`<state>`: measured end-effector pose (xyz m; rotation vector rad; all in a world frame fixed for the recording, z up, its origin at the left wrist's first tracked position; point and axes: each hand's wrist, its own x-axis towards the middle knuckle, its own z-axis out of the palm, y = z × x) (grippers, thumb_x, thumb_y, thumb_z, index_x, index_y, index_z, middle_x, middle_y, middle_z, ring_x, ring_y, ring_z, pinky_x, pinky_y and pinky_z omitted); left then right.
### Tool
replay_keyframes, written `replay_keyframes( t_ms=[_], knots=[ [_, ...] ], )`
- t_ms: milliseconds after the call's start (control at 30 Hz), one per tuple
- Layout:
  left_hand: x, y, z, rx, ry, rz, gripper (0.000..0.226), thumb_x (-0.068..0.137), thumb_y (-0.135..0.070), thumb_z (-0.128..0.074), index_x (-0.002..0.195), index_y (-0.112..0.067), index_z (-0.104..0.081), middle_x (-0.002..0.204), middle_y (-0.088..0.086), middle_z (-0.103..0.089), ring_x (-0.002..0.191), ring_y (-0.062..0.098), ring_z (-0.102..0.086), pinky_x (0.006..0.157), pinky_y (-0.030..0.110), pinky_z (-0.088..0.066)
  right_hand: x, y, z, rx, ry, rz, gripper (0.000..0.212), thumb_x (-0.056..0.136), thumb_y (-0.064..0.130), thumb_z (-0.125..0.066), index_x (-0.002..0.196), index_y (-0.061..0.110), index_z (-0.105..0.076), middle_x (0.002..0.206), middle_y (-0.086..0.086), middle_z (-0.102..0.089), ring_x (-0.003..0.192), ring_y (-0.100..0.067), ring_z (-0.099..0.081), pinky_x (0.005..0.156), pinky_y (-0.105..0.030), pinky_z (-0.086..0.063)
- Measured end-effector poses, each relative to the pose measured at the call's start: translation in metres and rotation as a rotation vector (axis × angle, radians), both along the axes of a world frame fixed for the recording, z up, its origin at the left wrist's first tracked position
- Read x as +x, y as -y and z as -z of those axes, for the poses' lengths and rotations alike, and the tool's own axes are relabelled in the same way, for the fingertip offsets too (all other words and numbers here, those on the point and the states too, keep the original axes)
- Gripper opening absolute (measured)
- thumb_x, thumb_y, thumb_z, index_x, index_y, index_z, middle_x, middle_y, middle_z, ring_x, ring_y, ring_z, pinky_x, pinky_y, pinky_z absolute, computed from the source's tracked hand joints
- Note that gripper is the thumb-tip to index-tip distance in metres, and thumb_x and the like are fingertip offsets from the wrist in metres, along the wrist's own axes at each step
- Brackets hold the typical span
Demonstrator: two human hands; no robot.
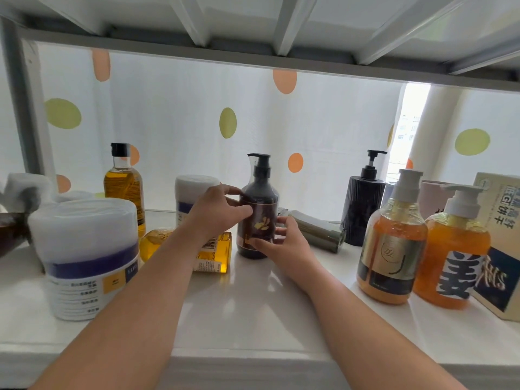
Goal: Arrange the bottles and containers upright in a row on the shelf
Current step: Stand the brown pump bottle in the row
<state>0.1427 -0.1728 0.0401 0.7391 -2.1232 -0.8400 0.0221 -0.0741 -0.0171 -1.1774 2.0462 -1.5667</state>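
A dark brown pump bottle (257,204) stands upright at the middle of the white shelf (253,311). My left hand (218,211) grips its left side and my right hand (284,243) holds its lower right. Behind my left forearm a yellow oil bottle (213,254) lies on its side. A silver cylinder (315,230) lies on its side to the right of the brown bottle. Upright stand a tall oil bottle (125,184), two white tubs (87,257) (191,192), a black pump bottle (361,204) and two orange pump bottles (391,243) (453,254).
A printed box (501,243) stands at the far right, with a pink cup (432,197) behind the orange bottles. A dotted curtain (197,114) hangs behind the shelf. Another shelf (253,26) runs close overhead. A dark object (12,232) sits at the far left.
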Motion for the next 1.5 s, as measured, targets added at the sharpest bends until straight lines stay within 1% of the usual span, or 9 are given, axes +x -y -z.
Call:
replay_keyframes(
  t_ms=[167, 300, 500, 800, 1067, 1233, 1333, 1433, 1500],
  knots=[
    [-0.007, 0.000, 0.002, -0.024, -0.022, -0.020, 0.052, 0.067, -0.049, -0.079, 0.107, -0.026, -0.054, 0.080, -0.012, -0.067, 0.085, 0.011, -0.066, 0.068, 0.024, -0.051, 0.005, 0.005, -0.002, -0.039, -0.009, 0.028, 0.085, 0.047, 0.055, -0.084, 0.121, 0.027, -0.052, 0.124, -0.001, -0.050, 0.105, -0.019, -0.059, 0.096, -0.035, -0.051],
    [-0.011, 0.001, 0.003, -0.041, -0.093, 0.025, 0.055, 0.075, -0.052, -0.070, 0.119, -0.024, -0.054, 0.085, -0.005, -0.070, 0.088, 0.016, -0.067, 0.088, 0.036, -0.053, 0.001, -0.002, -0.005, -0.139, 0.038, 0.082, 0.083, 0.060, 0.027, -0.087, 0.129, 0.028, -0.041, 0.115, -0.001, -0.057, 0.102, -0.021, -0.061, 0.090, -0.035, -0.054],
    [-0.014, 0.001, 0.005, -0.033, -0.025, 0.134, 0.053, 0.088, -0.030, -0.065, 0.136, -0.020, -0.045, 0.132, 0.004, -0.057, 0.112, 0.014, -0.055, 0.092, 0.027, -0.043, -0.007, -0.004, -0.005, -0.164, 0.146, 0.045, 0.071, 0.072, 0.014, -0.072, 0.127, 0.032, -0.030, 0.110, -0.006, -0.062, 0.098, -0.021, -0.063, 0.085, -0.031, -0.050],
    [-0.015, 0.000, 0.009, -0.105, 0.037, 0.157, 0.068, 0.082, -0.041, -0.070, 0.141, -0.024, -0.040, 0.126, 0.003, -0.063, 0.110, 0.014, -0.059, 0.088, 0.027, -0.045, -0.007, -0.002, 0.001, -0.109, 0.050, 0.046, 0.086, 0.047, 0.037, -0.079, 0.124, 0.035, -0.043, 0.123, -0.002, -0.051, 0.107, -0.017, -0.059, 0.092, -0.037, -0.053],
    [-0.015, -0.004, 0.007, -0.140, 0.011, 0.146, 0.060, 0.082, -0.042, -0.069, 0.134, -0.022, -0.048, 0.118, 0.001, -0.068, 0.099, 0.008, -0.060, 0.082, 0.023, -0.043, -0.015, -0.008, 0.001, -0.111, 0.073, -0.008, 0.077, 0.068, 0.010, -0.082, 0.119, 0.031, -0.028, 0.110, 0.001, -0.061, 0.092, -0.005, -0.062, 0.068, -0.018, -0.049],
    [-0.015, -0.008, 0.005, -0.163, 0.034, 0.154, 0.056, 0.087, -0.034, -0.065, 0.137, -0.020, -0.044, 0.126, 0.003, -0.064, 0.108, 0.011, -0.060, 0.082, 0.021, -0.040, -0.011, -0.006, 0.003, -0.036, -0.055, 0.056, 0.081, 0.063, 0.021, -0.085, 0.125, 0.029, -0.032, 0.123, 0.000, -0.039, 0.109, -0.016, -0.051, 0.095, -0.030, -0.046],
    [-0.015, -0.006, 0.005, -0.152, 0.022, 0.137, 0.062, 0.083, -0.038, -0.069, 0.138, -0.022, -0.044, 0.122, 0.003, -0.066, 0.097, 0.006, -0.058, 0.083, 0.023, -0.041, -0.013, -0.007, 0.002, -0.062, -0.094, 0.087, 0.083, 0.057, 0.026, -0.088, 0.126, 0.032, -0.040, 0.118, 0.001, -0.050, 0.106, -0.015, -0.056, 0.091, -0.031, -0.051],
    [-0.014, -0.001, 0.007, -0.145, 0.008, 0.070, 0.069, 0.076, -0.047, -0.072, 0.136, -0.025, -0.045, 0.113, 0.000, -0.070, 0.098, 0.011, -0.060, 0.088, 0.029, -0.044, -0.015, -0.011, 0.001, -0.073, -0.038, 0.023, 0.104, 0.063, 0.018, -0.084, 0.141, 0.044, -0.020, 0.103, 0.010, -0.062, 0.096, -0.004, -0.061, 0.075, -0.018, -0.047],
    [-0.014, 0.000, 0.007, -0.142, 0.019, 0.055, 0.067, 0.077, -0.047, -0.072, 0.135, -0.025, -0.045, 0.112, 0.000, -0.070, 0.098, 0.012, -0.060, 0.089, 0.031, -0.043, -0.014, -0.008, 0.002, -0.066, -0.024, 0.010, 0.107, 0.066, 0.016, -0.081, 0.144, 0.039, -0.011, 0.112, 0.004, -0.062, 0.100, -0.009, -0.062, 0.080, -0.020, -0.047]
  ],
)
